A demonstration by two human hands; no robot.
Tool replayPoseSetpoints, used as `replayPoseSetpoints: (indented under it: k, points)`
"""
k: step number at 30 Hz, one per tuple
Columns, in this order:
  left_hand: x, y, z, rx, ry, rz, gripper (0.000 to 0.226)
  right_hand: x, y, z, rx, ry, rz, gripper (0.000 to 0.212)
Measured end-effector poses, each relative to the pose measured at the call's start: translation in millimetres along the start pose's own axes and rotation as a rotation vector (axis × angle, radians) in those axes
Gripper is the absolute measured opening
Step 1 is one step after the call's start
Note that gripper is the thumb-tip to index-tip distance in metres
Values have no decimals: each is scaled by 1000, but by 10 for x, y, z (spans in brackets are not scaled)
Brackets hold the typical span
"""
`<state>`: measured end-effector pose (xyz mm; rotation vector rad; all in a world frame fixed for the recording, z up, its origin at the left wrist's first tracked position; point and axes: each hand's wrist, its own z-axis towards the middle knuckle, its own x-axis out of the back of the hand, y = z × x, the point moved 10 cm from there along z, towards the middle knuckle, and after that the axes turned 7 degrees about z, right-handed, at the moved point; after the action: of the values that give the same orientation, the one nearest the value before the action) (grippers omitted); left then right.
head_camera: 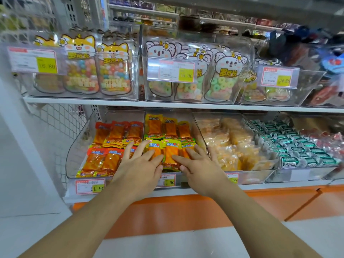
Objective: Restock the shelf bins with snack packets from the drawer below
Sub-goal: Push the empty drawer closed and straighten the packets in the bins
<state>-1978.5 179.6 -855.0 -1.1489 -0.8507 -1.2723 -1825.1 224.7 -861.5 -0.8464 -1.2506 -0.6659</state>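
Two clear shelf bins on the lower shelf hold snack packets. The left bin (74,157) has red-topped orange packets (104,159). The middle bin (200,131) has green-and-yellow-topped orange packets (170,131). My left hand (139,164) lies flat with spread fingers across the divider between these bins, touching the front packets. My right hand (197,162) rests with straight fingers on the front row of green-topped packets (171,151). Neither hand grips a packet. Below the shelf runs the orange drawer front (186,207), closed.
To the right are bins of pale orange wrapped sweets (232,144) and green-white wrapped sweets (297,146). The upper shelf holds clear bins with candy pouches (113,71). Price tags (90,186) hang on the bin fronts. A white mesh panel (61,123) stands at left.
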Motion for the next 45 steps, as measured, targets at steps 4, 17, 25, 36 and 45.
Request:
replayPoseSetpoints:
  k: [4, 17, 25, 36, 45]
  points:
    - [9, 14, -13, -8, -2, -10, 51, 22, -3, 13, -2, 28, -27, 63]
    - [318, -132, 302, 49, 99, -29, 47, 264, -7, 277, -43, 172, -37, 50]
    - [23, -331, 1060, 15, -147, 71, 62, 276, 204, 877, -151, 81, -158, 56]
    - [-205, -360, 1088, 30, -254, 112, 74, 82, 290, 1024, -150, -86, -308, 65]
    - [35, -431, 941, 131, -109, -90, 61, 279, 228, 936, -154, 64, -144, 57]
